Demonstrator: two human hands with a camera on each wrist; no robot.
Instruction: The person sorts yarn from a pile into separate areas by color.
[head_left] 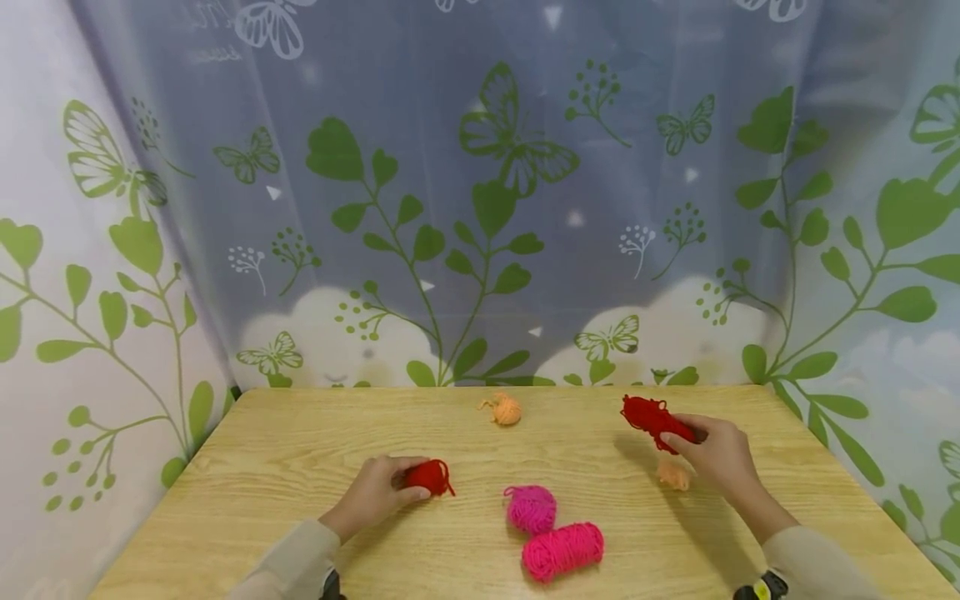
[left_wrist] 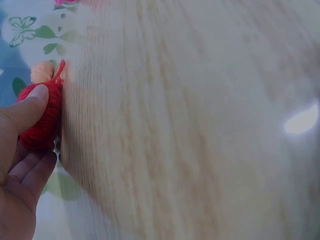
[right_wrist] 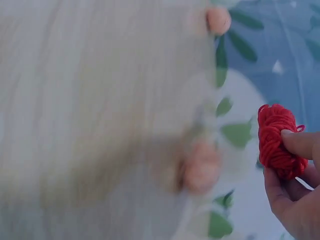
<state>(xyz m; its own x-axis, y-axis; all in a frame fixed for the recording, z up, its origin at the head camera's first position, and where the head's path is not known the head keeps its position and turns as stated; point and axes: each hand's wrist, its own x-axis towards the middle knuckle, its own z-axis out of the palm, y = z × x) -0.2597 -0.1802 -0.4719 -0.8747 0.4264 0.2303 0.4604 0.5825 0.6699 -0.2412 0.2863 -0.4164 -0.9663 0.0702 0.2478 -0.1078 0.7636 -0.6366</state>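
My left hand (head_left: pixel 378 492) grips a small ball of red yarn (head_left: pixel 429 477) low over the left part of the table; a loose red strand stands out from it in the left wrist view. On the right, my right hand (head_left: pixel 718 454) holds a longer skein of red yarn (head_left: pixel 651 418) between thumb and fingers, raised above the wood. Below that skein is a peach ball of yarn (head_left: pixel 672 475), partly behind the right hand in the head view. Between the hands lie a magenta ball of yarn (head_left: pixel 532 509) and a hot pink skein (head_left: pixel 562 551), touching each other.
An orange ball of yarn (head_left: pixel 507 410) with a loose tail sits near the back edge of the wooden table (head_left: pixel 300 433). Behind the table hangs a curtain (head_left: pixel 420 200) printed with butterflies and leaves, with similar printed sheets on both sides.
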